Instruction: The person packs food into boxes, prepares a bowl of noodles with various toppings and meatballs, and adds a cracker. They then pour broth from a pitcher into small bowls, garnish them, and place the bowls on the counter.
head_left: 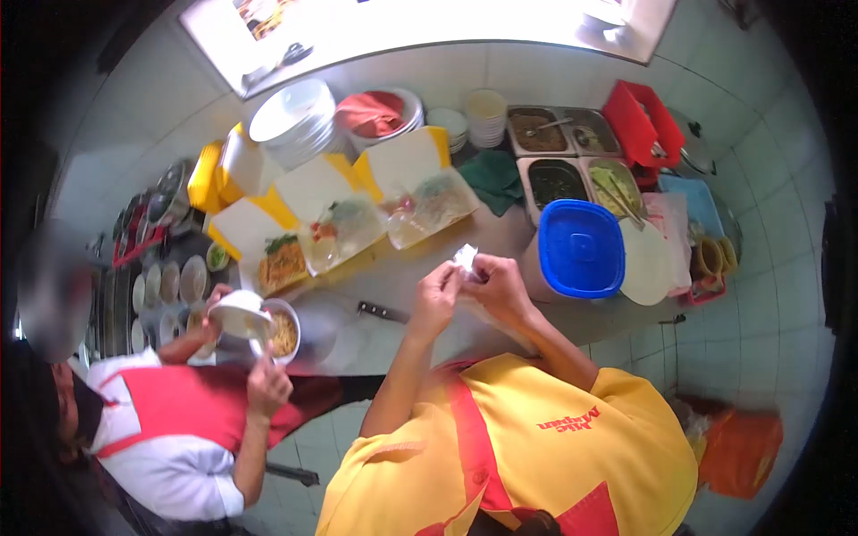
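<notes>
Both of my hands are close together above the steel counter (pixel 357 335), with a small crumpled white piece, perhaps plastic or paper (pixel 466 257), between them. My left hand (pixel 438 297) pinches it from the left, and my right hand (pixel 500 288) closes on its right side. Beyond my hands, open yellow-and-white food boxes (pixel 322 179) hold food under clear plastic. A knife with a black handle (pixel 382 311) lies to the left of my left forearm. To the right of my right hand stands a container with a blue lid (pixel 581 248).
At left, a co-worker in a red apron (pixel 192 402) tips a white bowl (pixel 239 314) over a bowl of noodles (pixel 286 332). Metal food trays (pixel 556 183), a red basket (pixel 643 121), stacked bowls (pixel 295 116) and a green cloth (pixel 492 179) line the back.
</notes>
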Tool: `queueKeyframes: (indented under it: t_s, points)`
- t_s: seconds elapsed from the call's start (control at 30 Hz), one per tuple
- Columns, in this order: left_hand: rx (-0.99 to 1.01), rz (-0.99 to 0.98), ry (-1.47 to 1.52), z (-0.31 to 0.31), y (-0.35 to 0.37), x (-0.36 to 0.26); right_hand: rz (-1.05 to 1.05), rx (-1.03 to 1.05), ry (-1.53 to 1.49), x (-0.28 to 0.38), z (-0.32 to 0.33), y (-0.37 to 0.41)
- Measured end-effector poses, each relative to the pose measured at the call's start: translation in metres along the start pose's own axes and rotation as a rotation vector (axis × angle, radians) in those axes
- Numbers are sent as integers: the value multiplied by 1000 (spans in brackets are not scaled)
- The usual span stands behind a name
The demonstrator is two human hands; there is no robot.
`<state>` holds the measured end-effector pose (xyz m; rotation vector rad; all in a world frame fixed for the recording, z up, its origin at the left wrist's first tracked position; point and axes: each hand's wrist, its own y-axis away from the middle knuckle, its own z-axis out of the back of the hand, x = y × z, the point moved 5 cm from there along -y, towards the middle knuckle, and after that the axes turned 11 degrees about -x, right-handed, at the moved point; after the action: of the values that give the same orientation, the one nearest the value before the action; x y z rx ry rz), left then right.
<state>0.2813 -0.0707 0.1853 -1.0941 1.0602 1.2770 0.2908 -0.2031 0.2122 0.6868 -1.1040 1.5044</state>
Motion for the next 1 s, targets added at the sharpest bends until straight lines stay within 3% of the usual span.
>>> queueKeyframes:
  t_s: [0.03,0.07,0.13,0.17,0.2,0.23,0.27,0.3,0.33,0.37,0.4,0.43,0.47,0.53,0.63,0.7,0.73,0.77,0.83,0.9,0.93,1.0]
  points:
    - [-45,-29,13,5,-3,6,-72,120,-66,9,8,0]
    - [-83,-59,27,10,-5,11,-76,70,-59,10,22,-3]
    - [-200,261,604,24,-7,23,-338,254,-387,-2,36,4]
    - [-231,310,819,34,-10,33,-300,247,-525,-4,51,5]
    - [-256,382,1028,45,-14,46,-309,161,-519,-3,71,6]
    - [-336,531,1134,55,-13,53,-349,5,-810,6,93,4]
    - [-246,510,1030,82,-18,92,-360,-149,-1100,9,117,5]
    - [-353,165,809,100,-11,92,-334,-320,-1103,3,144,6]
    - [-5,373,1310,104,-26,111,-303,-473,-1107,-5,172,2]
    - [-199,405,1009,94,-14,73,-290,-594,-1005,-12,203,4]
    - [-269,334,903,82,-4,41,-279,-702,-907,-21,237,7]
    - [-230,344,831,82,-3,42,-358,-884,-832,-52,269,5]
    - [-167,382,601,94,-3,72,-276,-935,-733,-46,300,4]
    - [-194,350,464,90,1,70,-290,-930,-618,-83,354,-3]
    - [-190,413,446,84,0,73,-229,-770,-594,-157,417,-18]
    - [-135,460,625,74,0,67,-321,-978,-694,-191,436,-25]
    - [-130,463,644,69,-1,63,-321,-971,-690,-194,437,-30]
    - [-138,465,650,67,-4,66,-364,-1017,-535,-199,439,-33]
    - [-154,373,433,69,-12,65,-409,-1049,-379,-199,435,-44]
    - [-189,344,473,61,-21,48,76,-1400,61,-169,445,-41]
    - [-215,308,514,53,-30,25,69,-1397,56,-147,436,-39]
    - [-154,259,485,33,-41,-22,-25,-875,201,-91,388,-43]
